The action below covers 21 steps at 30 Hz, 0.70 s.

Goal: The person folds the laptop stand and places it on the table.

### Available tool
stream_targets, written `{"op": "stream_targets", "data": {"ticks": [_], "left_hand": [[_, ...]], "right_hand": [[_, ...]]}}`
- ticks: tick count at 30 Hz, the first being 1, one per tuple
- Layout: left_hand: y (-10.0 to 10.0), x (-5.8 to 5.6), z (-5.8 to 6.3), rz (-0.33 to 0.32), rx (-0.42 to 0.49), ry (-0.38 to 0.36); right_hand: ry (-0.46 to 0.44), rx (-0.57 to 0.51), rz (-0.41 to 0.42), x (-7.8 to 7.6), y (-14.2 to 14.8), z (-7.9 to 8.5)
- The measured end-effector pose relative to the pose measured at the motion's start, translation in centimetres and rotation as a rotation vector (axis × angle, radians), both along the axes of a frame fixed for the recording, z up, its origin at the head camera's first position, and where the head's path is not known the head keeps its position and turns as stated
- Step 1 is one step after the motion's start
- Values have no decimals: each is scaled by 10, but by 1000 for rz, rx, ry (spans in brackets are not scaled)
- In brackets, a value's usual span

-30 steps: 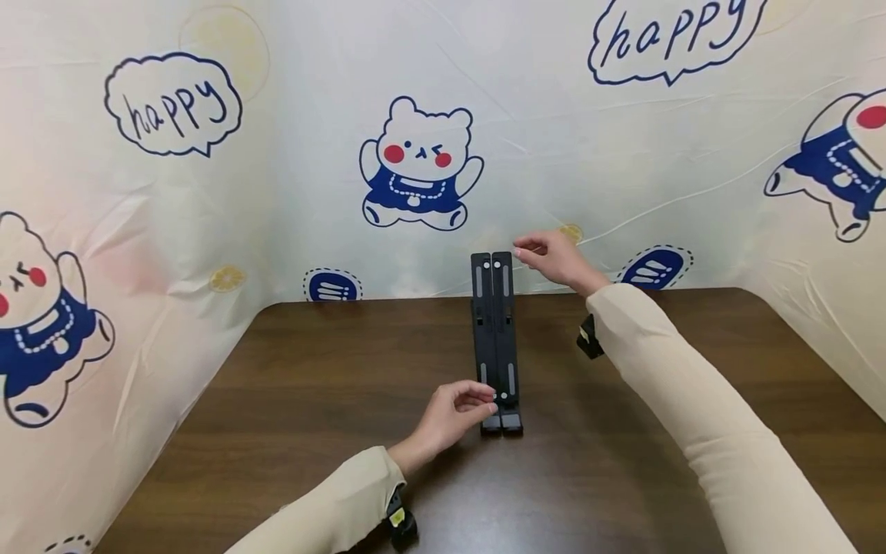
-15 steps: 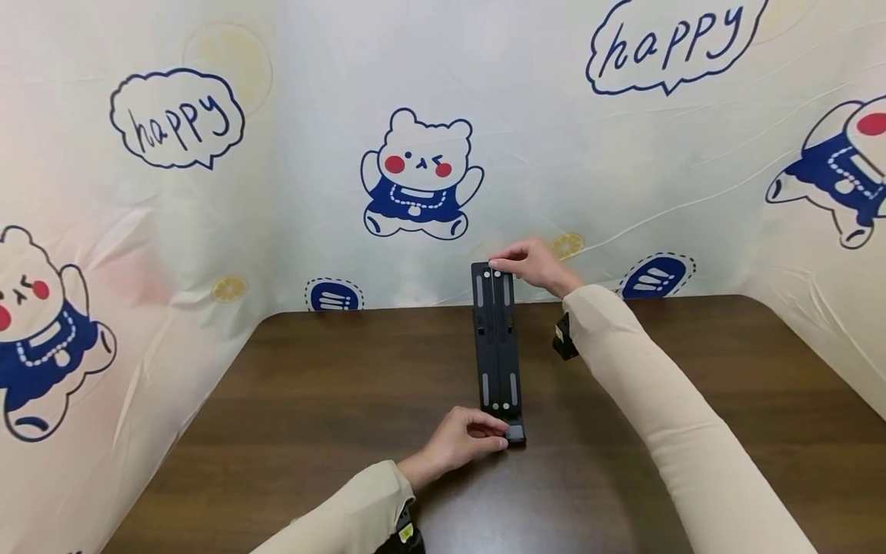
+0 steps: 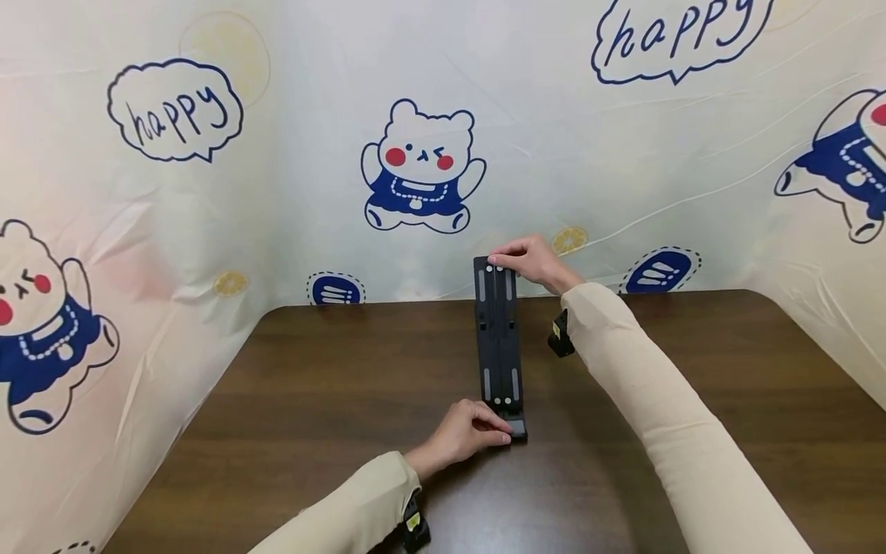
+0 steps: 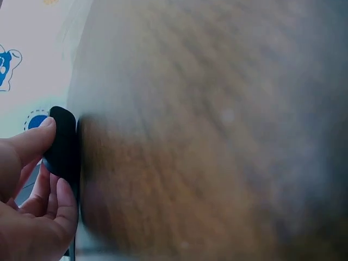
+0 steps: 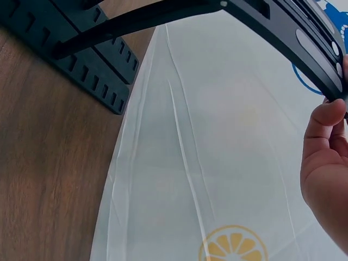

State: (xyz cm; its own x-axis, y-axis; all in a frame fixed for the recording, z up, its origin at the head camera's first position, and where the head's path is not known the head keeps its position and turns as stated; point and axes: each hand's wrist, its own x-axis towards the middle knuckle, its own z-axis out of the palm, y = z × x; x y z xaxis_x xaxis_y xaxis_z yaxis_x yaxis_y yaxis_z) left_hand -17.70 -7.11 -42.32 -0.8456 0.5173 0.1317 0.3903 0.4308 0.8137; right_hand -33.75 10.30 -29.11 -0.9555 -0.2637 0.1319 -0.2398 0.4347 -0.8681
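A black folding laptop stand (image 3: pixel 494 338) stands on the table, its two narrow support arms side by side and sloping up toward the back. At its low front end my left hand (image 3: pixel 465 431) pinches the front lip; the thumb presses one side of that lip (image 4: pixel 62 144) in the left wrist view, with fingers at the other side. My right hand (image 3: pixel 533 258) pinches the raised top end between thumb and fingers. In the right wrist view the notched base (image 5: pixel 70 49) lies flat, with a strut (image 5: pixel 147 24) rising from it to the arms.
The brown wooden table (image 3: pixel 332 385) lies under the stand. A pale patterned cloth (image 3: pixel 304 154) with cartoon bears hangs close behind the table's back edge and at both sides. Each wrist wears a small black camera (image 3: pixel 562 335).
My right hand has come left onto the stand's top end and grips it. My left hand has shifted right and down to the front lip. Little differs over the last half second.
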Motion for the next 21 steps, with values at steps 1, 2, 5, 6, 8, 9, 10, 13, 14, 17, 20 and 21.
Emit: {"op": "stream_targets", "data": {"ticks": [1,2,5,6,8,9,10,13,14,17,20,21], "left_hand": [[0,-1,1,-8,-9,8],[0,-2,2,-19,-23,21],[-2,-6,4,-65,-51,39],[-2,-7,5,-82,-57,41],[-5,-8,7,-116,-68,46],[-6,-9,8,-131,-73,47],[-8,-10,9,-146,-78,49],[-12,-12,11,-191,-98,71],[-14,-12,12,-208,-105,81],[-20,-16,15,-259,-141,131],[-27,-23,18,-314,-180,173],[-30,-26,18,-330,-190,174]], "right_hand": [[3,2,-6,1,1,0],[3,0,-9,1,1,1],[5,-8,-13,3,4,0],[4,-11,-7,4,5,0],[0,-13,2,6,8,-1],[-2,-16,4,7,9,-1],[-5,-20,4,8,11,-1],[-1,-18,-4,13,18,-1],[3,-18,-9,15,21,-1],[18,-19,-29,22,29,-2],[18,-26,-57,29,37,-2],[12,-30,-68,31,39,-1]]}}
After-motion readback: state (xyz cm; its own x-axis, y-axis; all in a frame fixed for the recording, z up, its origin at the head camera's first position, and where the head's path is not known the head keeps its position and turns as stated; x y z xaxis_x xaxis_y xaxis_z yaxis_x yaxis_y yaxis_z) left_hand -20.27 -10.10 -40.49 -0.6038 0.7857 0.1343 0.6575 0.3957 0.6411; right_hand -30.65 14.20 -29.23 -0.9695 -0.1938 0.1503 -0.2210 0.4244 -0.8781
